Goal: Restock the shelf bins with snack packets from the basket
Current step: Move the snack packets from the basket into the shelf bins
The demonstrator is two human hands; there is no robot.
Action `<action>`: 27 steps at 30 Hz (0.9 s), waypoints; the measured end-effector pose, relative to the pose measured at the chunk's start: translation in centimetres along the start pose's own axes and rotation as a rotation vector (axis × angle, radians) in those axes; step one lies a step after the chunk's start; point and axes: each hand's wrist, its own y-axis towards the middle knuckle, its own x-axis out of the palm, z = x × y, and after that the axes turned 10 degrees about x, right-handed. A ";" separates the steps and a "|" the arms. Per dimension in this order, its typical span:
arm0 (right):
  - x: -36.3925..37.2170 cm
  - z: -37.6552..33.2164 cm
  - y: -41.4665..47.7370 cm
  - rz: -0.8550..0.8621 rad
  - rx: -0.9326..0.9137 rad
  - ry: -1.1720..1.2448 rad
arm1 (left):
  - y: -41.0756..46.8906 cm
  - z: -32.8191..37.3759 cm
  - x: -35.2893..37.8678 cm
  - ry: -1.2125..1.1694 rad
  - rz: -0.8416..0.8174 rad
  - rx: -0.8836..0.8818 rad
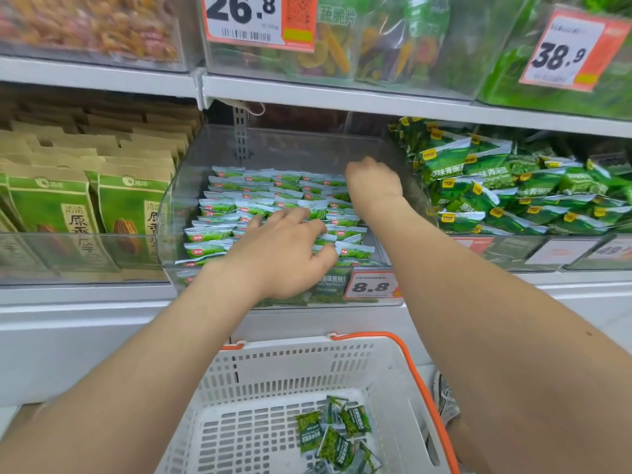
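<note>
Both hands reach into a clear bin of green packets. Left hand lies on them, fingers spread. Right hand, farther in, is curled shut; any grip is hidden. Near, a white basket holds a few packets.

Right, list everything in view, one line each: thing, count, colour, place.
Small packets: many, green-white, rows in clear middle bin.
Loose packets: several, dark green, basket floor.
Basket: one, white with orange handle, below the shelf.
Pea packets: many, green, right bin.
Kraft bags: several, tan-green, left bin.
Price tags: 8.8 middle bin front; 26.8, 38.9 upper shelf.
Left hand: on middle-bin packets.
Right hand: deeper in same bin, fingers hidden.
</note>
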 end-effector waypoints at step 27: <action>8.1 2.3 -23.8 0.208 -0.083 0.704 | -7.2 6.1 12.3 -0.023 0.724 0.299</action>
